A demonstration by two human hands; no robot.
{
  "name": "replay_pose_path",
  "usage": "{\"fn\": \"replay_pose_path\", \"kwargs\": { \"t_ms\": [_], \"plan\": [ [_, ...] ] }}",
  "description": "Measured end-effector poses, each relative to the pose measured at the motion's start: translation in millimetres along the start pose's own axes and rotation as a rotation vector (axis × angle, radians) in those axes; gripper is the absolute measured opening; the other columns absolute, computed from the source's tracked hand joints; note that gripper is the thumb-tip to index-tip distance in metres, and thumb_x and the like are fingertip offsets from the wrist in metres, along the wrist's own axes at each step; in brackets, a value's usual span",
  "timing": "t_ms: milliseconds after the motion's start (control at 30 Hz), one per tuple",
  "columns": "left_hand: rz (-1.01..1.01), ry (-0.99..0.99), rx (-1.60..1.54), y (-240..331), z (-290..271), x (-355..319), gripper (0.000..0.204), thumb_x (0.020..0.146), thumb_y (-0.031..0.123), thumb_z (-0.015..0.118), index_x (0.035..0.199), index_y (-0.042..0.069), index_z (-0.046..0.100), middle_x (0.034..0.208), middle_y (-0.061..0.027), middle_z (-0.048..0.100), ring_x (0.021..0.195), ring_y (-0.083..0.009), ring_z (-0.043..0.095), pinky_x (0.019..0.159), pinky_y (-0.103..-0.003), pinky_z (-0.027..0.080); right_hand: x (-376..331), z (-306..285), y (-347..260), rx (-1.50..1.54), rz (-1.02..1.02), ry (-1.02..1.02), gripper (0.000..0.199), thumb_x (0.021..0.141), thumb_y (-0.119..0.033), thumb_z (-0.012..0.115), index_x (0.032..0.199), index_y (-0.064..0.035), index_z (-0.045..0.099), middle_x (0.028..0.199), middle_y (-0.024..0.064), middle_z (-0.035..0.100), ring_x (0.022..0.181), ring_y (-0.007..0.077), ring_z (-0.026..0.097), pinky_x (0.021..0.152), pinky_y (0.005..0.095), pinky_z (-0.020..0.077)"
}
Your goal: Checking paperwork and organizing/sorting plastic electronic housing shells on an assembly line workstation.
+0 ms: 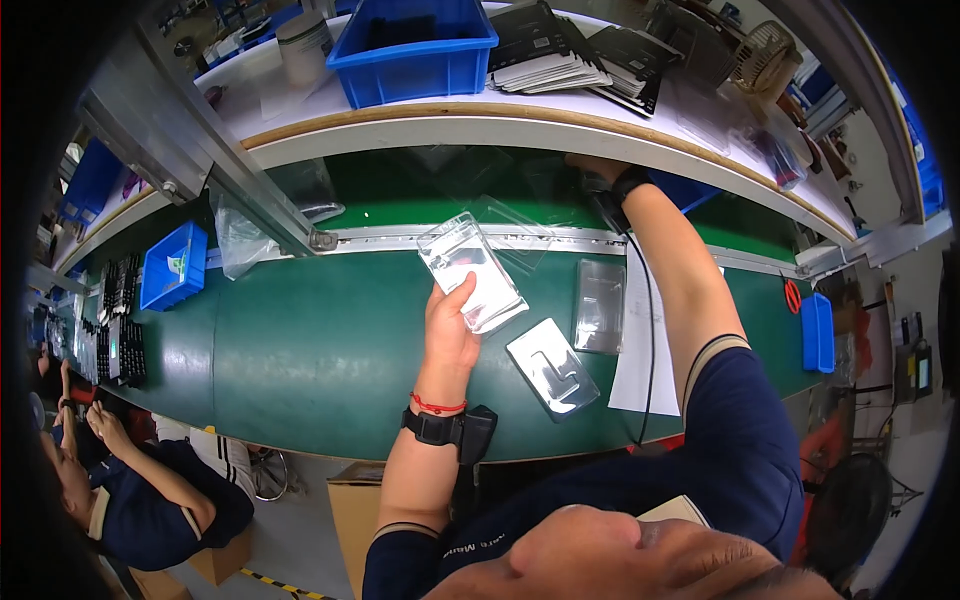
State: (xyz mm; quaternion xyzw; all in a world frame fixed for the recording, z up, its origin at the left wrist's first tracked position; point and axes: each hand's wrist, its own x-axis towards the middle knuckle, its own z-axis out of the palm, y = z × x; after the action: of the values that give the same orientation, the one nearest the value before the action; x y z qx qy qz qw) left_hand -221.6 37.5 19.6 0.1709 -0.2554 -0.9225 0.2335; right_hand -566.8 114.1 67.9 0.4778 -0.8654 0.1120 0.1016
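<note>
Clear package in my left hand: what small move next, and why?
Perhaps bring your right hand back from beneath the shelf to the clear package: only your left hand holds it, while the right reaches away from it. Whether the right hand holds anything is unclear.

Held package (480, 283), transparent over white | bench top (300, 350), dark green | large bin (415, 75), bright blue | shelf (640, 135), white, tan-edged | paper sheet (637, 365), white | wristband (438, 407), red | wrist strap (430, 429), black | sleeve (745, 410), navy, beige-trimmed | carton (350, 525), brown | floor tape (270, 583), yellow-and-black striped
</note>
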Motion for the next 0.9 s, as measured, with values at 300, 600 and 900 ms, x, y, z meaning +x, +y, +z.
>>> {"fn": "replay_pose_path", "kwargs": {
  "t_ms": [300, 600, 900],
  "plan": [
    [0.004, 0.124, 0.067, 4.3, 6.2, -1.4, 0.030, 0.090, 0.010, 0.053, 0.119, 0.003, 0.049, 0.110, -0.0123, 0.060, 0.100, -0.0258, 0.061, 0.085, -0.041, 0.052, -132.3, -80.8, -111.2, 0.126, -0.133, 0.156, 0.077, 0.056, -0.014, 0.077, 0.126, -0.0021, 0.046, 0.107, 0.0165, 0.052, 0.099, 0.0328, 0.050, 0.085, 0.0393, 0.0429],
    [0.026, 0.118, 0.093, 6.1, -1.3, 6.8, 0.032, 0.090, 0.009, 0.053, 0.121, 0.003, 0.047, 0.111, -0.0132, 0.060, 0.100, -0.0270, 0.062, 0.085, -0.042, 0.053, -178.6, -78.5, -143.3, 0.191, -0.101, 0.224, 0.081, 0.054, -0.009, 0.080, 0.128, -0.0041, 0.046, 0.110, 0.0171, 0.051, 0.100, 0.0340, 0.050, 0.087, 0.0408, 0.0429],
    [0.048, 0.099, 0.080, 7.6, 3.6, 2.0, 0.033, 0.090, 0.008, 0.054, 0.121, 0.003, 0.047, 0.112, -0.0132, 0.059, 0.101, -0.0272, 0.061, 0.086, -0.042, 0.053, -176.4, -64.9, -146.8, 0.212, -0.063, 0.206, 0.080, 0.056, -0.010, 0.080, 0.129, -0.0040, 0.045, 0.111, 0.0176, 0.052, 0.103, 0.0348, 0.050, 0.089, 0.0407, 0.0426]
  ]
}}
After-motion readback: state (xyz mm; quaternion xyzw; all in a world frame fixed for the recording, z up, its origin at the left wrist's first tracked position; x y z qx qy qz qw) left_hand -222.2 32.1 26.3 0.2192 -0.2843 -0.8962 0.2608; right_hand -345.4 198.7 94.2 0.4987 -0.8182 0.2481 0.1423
